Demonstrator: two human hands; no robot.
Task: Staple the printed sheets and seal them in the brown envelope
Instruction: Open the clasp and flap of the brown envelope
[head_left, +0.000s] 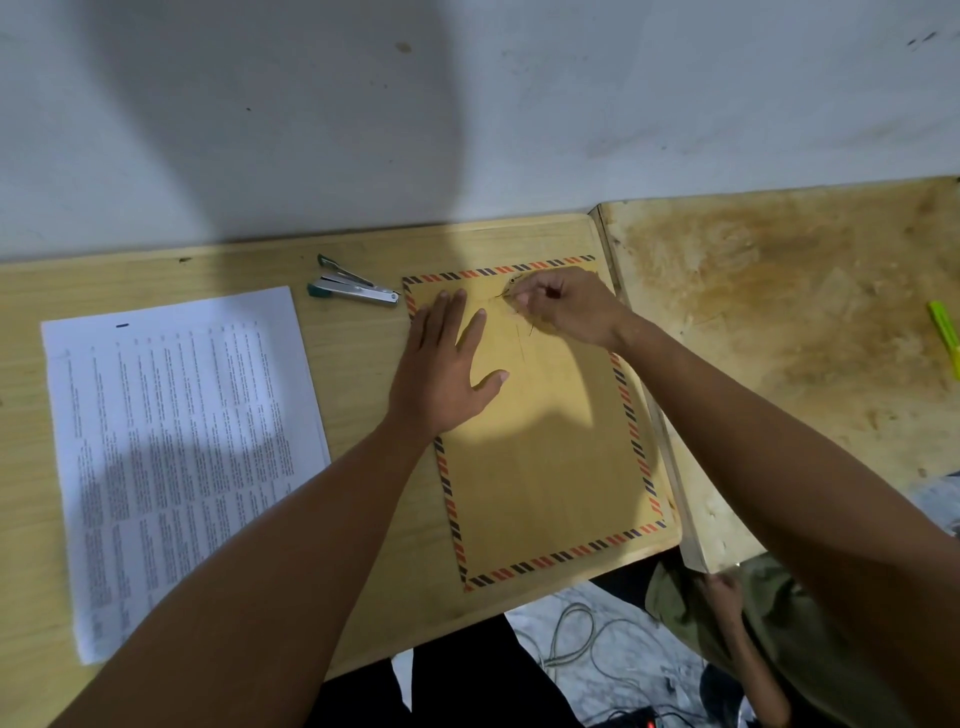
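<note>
A brown envelope (545, 467) with a red-and-black striped border lies flat on the right part of the wooden desk. My left hand (447, 364) rests flat on its upper left area, fingers spread. My right hand (566, 306) is near the envelope's top edge, its fingertips pinching the thin closure string (511, 293) by the small round fastener. The printed sheets (182, 457) lie in a stack on the left of the desk. A silver stapler (353, 291) with green ends sits between the sheets and the envelope, near the wall.
The white wall (467, 104) runs along the desk's far edge (208, 257). A second, stained wooden table (779, 322) adjoins on the right, with a yellow-green marker (945, 332) at its right edge. Another person's arm (737, 639) and cables (576, 644) show below the desk.
</note>
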